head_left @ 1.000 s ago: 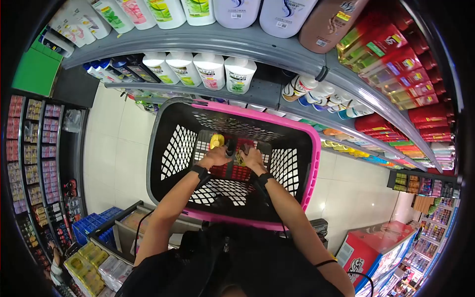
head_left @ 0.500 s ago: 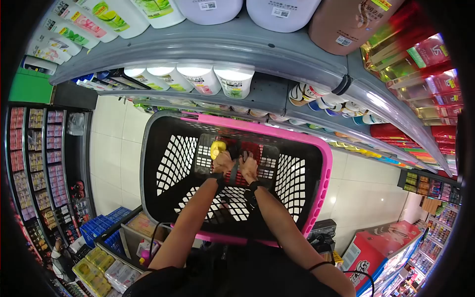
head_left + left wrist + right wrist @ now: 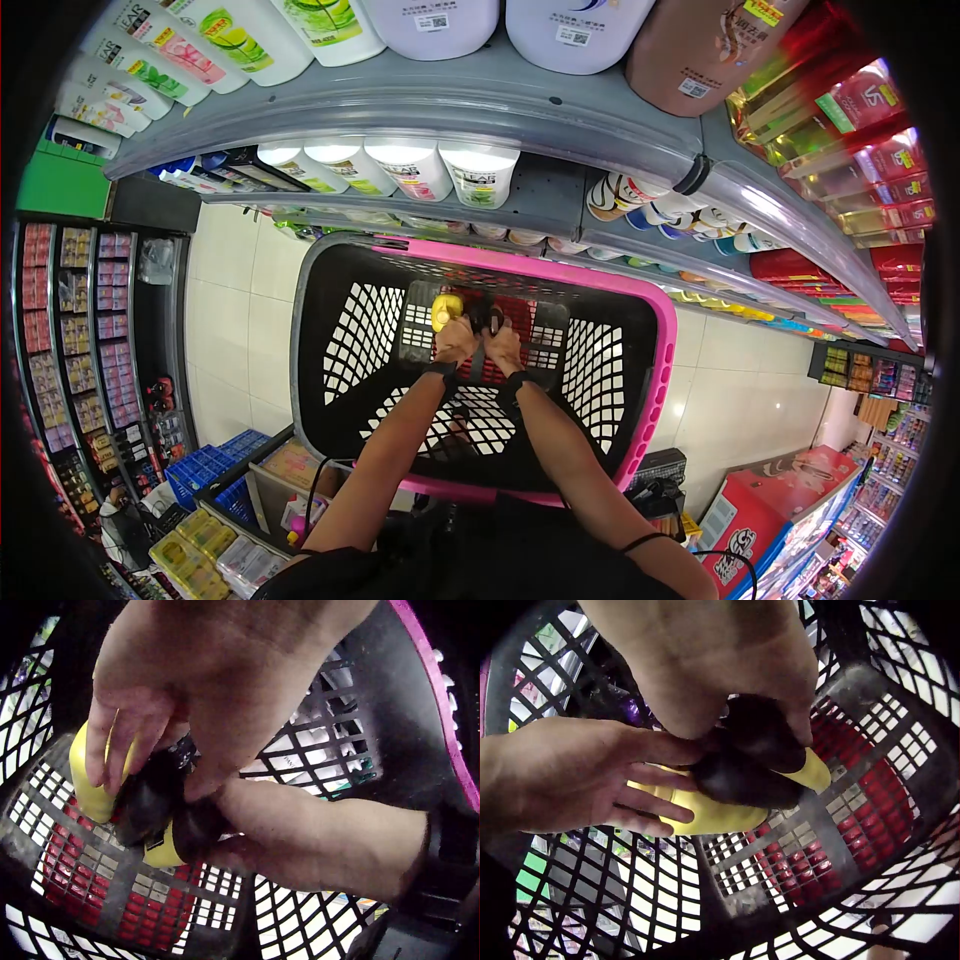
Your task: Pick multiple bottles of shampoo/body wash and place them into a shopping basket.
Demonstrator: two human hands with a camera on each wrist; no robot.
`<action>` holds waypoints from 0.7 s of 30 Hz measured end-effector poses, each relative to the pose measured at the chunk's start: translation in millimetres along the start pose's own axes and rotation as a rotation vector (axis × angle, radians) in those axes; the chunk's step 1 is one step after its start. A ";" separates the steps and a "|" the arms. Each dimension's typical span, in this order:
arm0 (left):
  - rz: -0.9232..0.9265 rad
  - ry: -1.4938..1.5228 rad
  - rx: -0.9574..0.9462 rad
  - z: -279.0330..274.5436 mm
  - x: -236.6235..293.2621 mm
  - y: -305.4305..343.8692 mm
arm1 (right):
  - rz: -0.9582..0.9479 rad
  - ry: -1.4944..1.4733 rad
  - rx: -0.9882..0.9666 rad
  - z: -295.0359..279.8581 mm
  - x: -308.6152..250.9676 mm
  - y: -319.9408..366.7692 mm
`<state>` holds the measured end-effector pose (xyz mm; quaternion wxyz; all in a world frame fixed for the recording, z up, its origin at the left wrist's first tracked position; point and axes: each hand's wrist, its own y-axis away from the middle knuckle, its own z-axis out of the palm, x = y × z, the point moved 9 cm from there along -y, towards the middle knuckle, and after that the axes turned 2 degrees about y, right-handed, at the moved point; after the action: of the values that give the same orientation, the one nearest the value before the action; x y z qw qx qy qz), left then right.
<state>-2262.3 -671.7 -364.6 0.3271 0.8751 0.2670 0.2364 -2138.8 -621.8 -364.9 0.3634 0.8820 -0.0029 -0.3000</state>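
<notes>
Both hands reach down inside a black mesh basket with a pink rim [image 3: 658, 385]. In the left wrist view, my left hand [image 3: 202, 682] holds a smooth dark rounded thing [image 3: 144, 796] between thumb and fingers. A glossy yellow rounded thing [image 3: 724, 814] lies against those fingers, partly behind them. Beside it, my right hand [image 3: 735, 667] grips a second dark piece [image 3: 761, 731], with a yellow end [image 3: 814, 774] showing past the fingers. The two dark pieces lie side by side. I cannot tell what kind of things they are.
Bottle shelves [image 3: 400, 105] stand close in front of the basket, with white pump-less bottles [image 3: 478, 175] on the lower one. Red cellular shapes [image 3: 154, 915] show through the basket floor. A red chest [image 3: 760, 510] stands at right, blue crates [image 3: 215, 465] at left.
The hands have drawn closer together over the basket floor. The head view has shifted, bringing the shelves nearer, and the yellow thing still lies by the left hand.
</notes>
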 end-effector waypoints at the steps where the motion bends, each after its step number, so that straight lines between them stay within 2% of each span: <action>1: 0.004 -0.001 0.012 -4.2 2.9 1.3 | 0.008 0.028 -0.015 -2.4 -3.0 0.2; 4: 0.053 -0.043 0.054 -18.3 11.3 17.7 | -0.002 0.050 -0.034 -7.6 -8.2 10.3; 6: 0.087 -0.013 -0.024 -26.4 17.0 31.6 | -0.028 0.047 -0.027 -13.5 -15.0 18.9; 8: 0.079 0.017 0.013 -48.8 17.9 50.7 | -0.026 0.060 -0.018 -20.1 -21.7 29.8; 10: 0.163 0.140 0.010 -63.4 15.2 62.8 | -0.039 0.056 0.027 -29.3 -30.1 41.1; 11: 0.200 0.129 0.108 -74.9 14.0 67.2 | -0.040 0.056 0.060 -36.8 -33.9 46.4; 12: 0.219 0.124 0.125 -88.8 13.5 77.6 | -0.049 0.049 0.084 -45.3 -38.5 53.3; 14: 0.261 0.348 -0.048 -103.7 14.0 103.6 | -0.166 0.036 -0.005 -49.9 -55.1 69.6; 15: 0.364 0.265 -0.023 -113.6 19.6 113.2 | -0.197 0.026 0.059 -58.7 -60.7 78.7; 16: 0.386 0.255 -0.008 -120.6 16.1 122.8 | -0.206 0.020 0.085 -67.6 -63.4 85.9; 19: 0.622 0.423 0.005 -143.6 14.2 161.3 | -0.390 -0.013 -0.017 -89.3 -88.1 123.3; 20: 0.641 0.411 0.006 -146.7 9.8 171.6 | -0.390 -0.020 0.005 -100.7 -90.3 137.8; 21: 0.636 0.463 -0.022 -156.8 8.7 195.8 | -0.470 -0.047 -0.024 -106.8 -94.6 152.4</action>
<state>-2286.9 -722.3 -120.0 0.1777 0.8342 0.0466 0.5199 -2127.2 -644.5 -157.6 0.2938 0.8468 0.1976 -0.3969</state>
